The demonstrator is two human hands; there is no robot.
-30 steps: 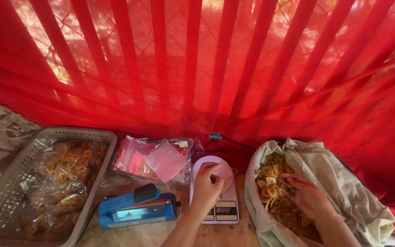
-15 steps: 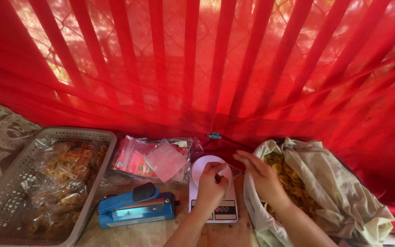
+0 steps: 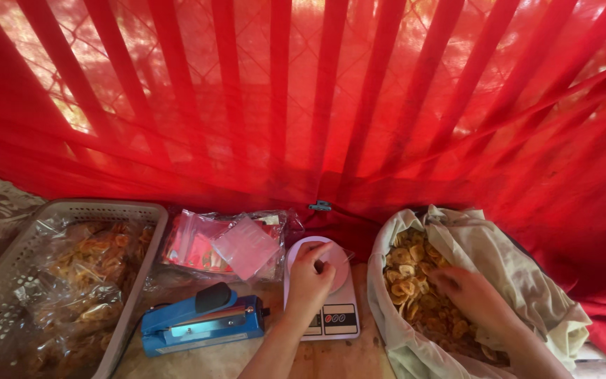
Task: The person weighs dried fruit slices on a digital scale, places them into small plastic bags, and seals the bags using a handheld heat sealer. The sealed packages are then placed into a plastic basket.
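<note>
While the red striped cloth (image 3: 303, 98) fills the whole back of the view, everything that matters sits low along the bottom edge; going from big to small, there's the pale cloth sack (image 3: 527, 281) on the right, folded open and still well loaded with yellow chips (image 3: 408, 274), round, curled and dry-looking; then the grey plastic basket (image 3: 8, 281) on the left, which already has several clear filled bags (image 3: 85, 281) of the same chips in it, so I'd say a decent batch is packed but plenty is left, judging by how full the sack is; then the blue heat sealer (image 3: 201, 326) lying shut on the wooden tabletop, not being touched; then a stack of empty pink-tinted pouches (image 3: 236, 245) behind it; then the small white kitchen scale (image 3: 331, 309) in the middle.

Hands: the left hand (image 3: 310, 274) is resting over the scale's round plate with fingers curled loosely down; something thin and clear seems to be under it, maybe a pouch, but honestly I can't tell if it's pinching it or just pressing; the right hand (image 3: 468, 298) is down inside the sack, on the chips, a bit blurred, fingers bent as if scooping; whether it has any chips in its grasp I can't make out.
</note>
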